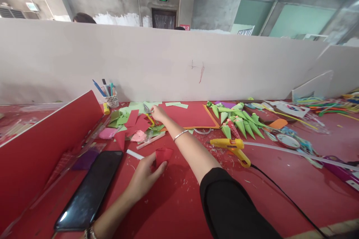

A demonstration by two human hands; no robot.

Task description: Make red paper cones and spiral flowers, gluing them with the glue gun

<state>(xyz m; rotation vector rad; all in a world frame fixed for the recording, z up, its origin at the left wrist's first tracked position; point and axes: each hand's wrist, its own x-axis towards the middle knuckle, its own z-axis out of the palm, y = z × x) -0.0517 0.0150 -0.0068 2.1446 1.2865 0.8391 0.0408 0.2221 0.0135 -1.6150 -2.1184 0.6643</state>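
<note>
Our left hand (140, 179) pinches the curved red paper (164, 155) between thumb and fingers, above the near part of the red table (174, 209). This grip probably supports the curve without flattening it. Our right hand (159, 114) reaches across to the scissors (152, 120), its fingers bent beside the blades; we cannot tell whether they pinch the scissors or only touch them.

The glue gun (227, 143) lies on its side, right of our right forearm. Its cord (252, 165) runs toward the near right edge, which likely leaves the space before us free of cable. The green cones (241, 125) are grouped beyond it, presumably for separation from the paper scraps (134, 123). The pens (98, 87) stand in a cup (111, 101), likely for easy selection.

Visibility limits: the red paper hides some left fingertips, so we cannot verify their contact. Scraps crowd the scissors and obscure their outline. The frame cuts off our black sleeve (227, 201) and left bracelet (89, 232). The white partition (157, 67) conceals all but the hair of a person (84, 18). The phone (91, 190) shows a dark, reflective screen.
</note>
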